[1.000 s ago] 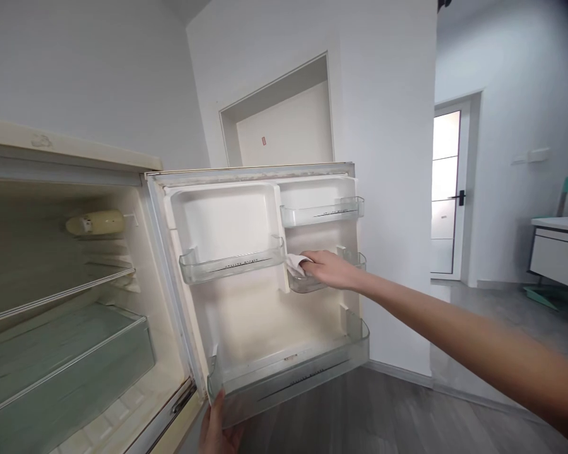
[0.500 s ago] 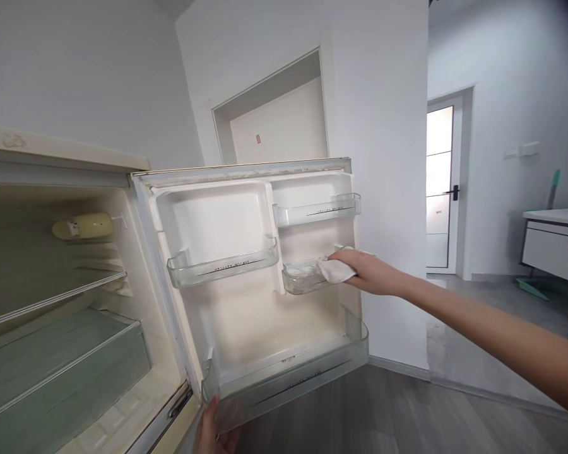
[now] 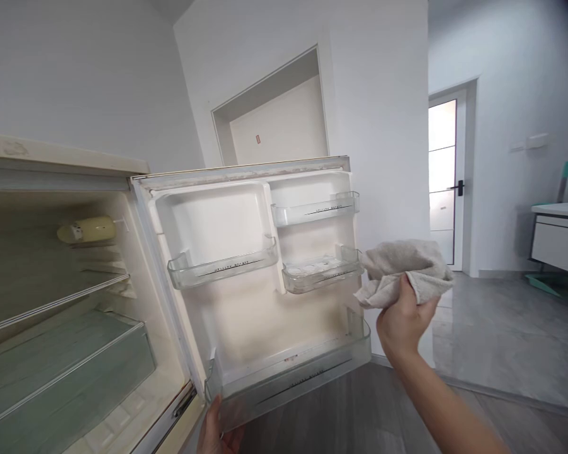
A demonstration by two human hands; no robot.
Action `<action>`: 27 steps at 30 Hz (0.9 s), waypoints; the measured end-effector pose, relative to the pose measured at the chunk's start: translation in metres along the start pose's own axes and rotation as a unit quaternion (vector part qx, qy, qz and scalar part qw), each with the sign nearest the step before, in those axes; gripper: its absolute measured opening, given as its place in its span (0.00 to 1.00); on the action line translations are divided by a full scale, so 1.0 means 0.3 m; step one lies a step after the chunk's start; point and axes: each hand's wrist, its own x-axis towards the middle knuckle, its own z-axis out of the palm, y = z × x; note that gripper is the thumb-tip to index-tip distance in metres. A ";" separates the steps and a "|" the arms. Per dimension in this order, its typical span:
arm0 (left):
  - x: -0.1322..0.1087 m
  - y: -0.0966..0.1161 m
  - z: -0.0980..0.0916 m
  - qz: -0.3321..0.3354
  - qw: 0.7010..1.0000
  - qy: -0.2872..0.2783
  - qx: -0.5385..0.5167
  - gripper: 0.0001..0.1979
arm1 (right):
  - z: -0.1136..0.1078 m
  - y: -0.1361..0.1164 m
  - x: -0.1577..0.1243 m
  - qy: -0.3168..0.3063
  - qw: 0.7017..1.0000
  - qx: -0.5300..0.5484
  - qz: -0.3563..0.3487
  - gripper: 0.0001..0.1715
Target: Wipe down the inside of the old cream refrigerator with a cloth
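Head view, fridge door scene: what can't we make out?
- Left hand: cut off by the bottom edge; its grip on the bottom door bin is unclear.
- Lettering on the door bins: too small.
- Right hand: fingers hidden inside the cloth.
- Fridge interior: cut off by the left edge.

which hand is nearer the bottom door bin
Left. The left hand touches the bottom door bin at its lower left corner; the right hand, gripping a cloth, is off its right end.

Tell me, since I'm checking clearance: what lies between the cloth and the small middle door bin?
Nothing. In the head view the cloth in the right hand hangs just right of the middle bin, only white wall showing between.
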 end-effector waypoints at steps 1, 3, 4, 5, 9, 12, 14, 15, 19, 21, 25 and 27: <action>-0.006 -0.004 0.000 0.000 1.000 -0.003 -0.002 0.32 | 0.019 0.006 -0.019 0.006 1.000 -0.008 -0.001 0.34; -0.015 -0.009 -0.001 -0.009 1.000 -0.009 -0.007 0.31 | 0.057 0.025 -0.050 -0.008 0.999 -0.042 -0.008 0.38; -0.018 -0.010 -0.002 -0.001 1.000 -0.014 -0.009 0.31 | 0.073 0.037 -0.065 -0.024 0.998 -0.055 -0.017 0.40; -0.020 -0.010 -0.003 0.006 1.000 -0.017 -0.012 0.30 | 0.085 0.049 -0.081 -0.045 0.996 -0.066 -0.034 0.41; -0.013 -0.007 -0.006 -0.010 1.000 -0.006 -0.022 0.26 | 0.115 0.077 -0.163 -0.155 0.960 -0.132 -0.190 0.40; -0.008 -0.007 -0.005 -0.015 1.000 -0.002 -0.022 0.26 | 0.137 0.065 -0.244 -0.239 0.911 -0.179 -0.283 0.39; -0.009 -0.007 -0.003 -0.012 1.000 -0.011 -0.021 0.26 | 0.154 0.050 -0.299 -0.281 0.885 -0.189 -0.321 0.40; -0.011 -0.007 -0.001 -0.012 1.000 -0.014 -0.020 0.26 | 0.163 0.044 -0.323 -0.297 0.872 -0.192 -0.339 0.40; -0.028 0.002 0.008 -0.011 1.000 -0.012 -0.014 0.28 | 0.178 0.052 -0.365 -0.337 0.820 -0.218 -0.409 0.38; -0.036 0.011 0.013 -0.012 1.000 -0.013 -0.004 0.29 | 0.172 0.081 -0.350 -0.330 0.801 -0.220 -0.448 0.38; -0.031 0.018 0.016 -0.041 0.999 0.004 0.014 0.31 | 0.142 0.163 -0.271 -0.252 0.821 -0.167 -0.484 0.41; -0.022 0.012 0.013 -0.036 0.999 -0.002 0.004 0.29 | 0.128 0.195 -0.220 -0.221 0.856 -0.155 -0.441 0.41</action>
